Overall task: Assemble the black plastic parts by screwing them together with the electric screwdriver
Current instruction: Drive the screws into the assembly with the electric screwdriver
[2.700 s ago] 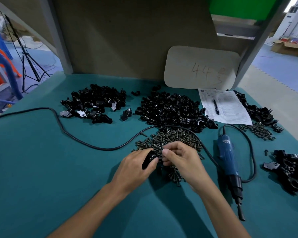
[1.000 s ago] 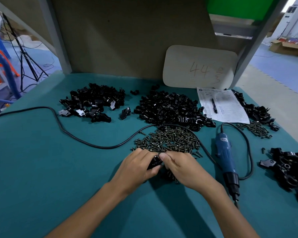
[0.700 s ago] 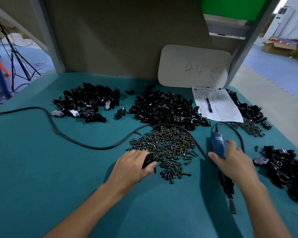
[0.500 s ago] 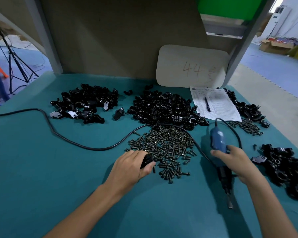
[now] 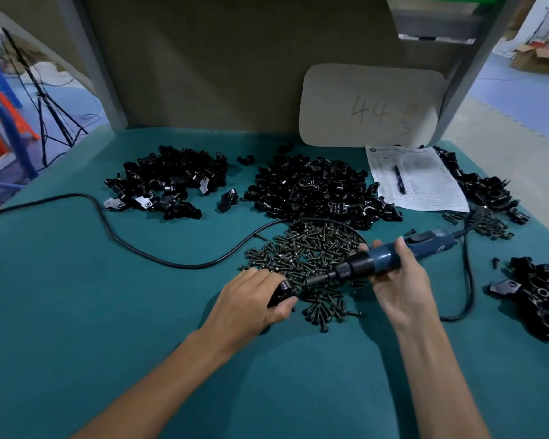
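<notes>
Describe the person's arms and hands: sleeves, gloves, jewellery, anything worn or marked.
Two bare arms come in from the bottom edge. The left hand and the right hand wear no gloves, and no ring shows on either. The left forearm and the right forearm have no sleeve, watch or bracelet as far as the frame reaches. No markings, straps or tape are visible.
</notes>
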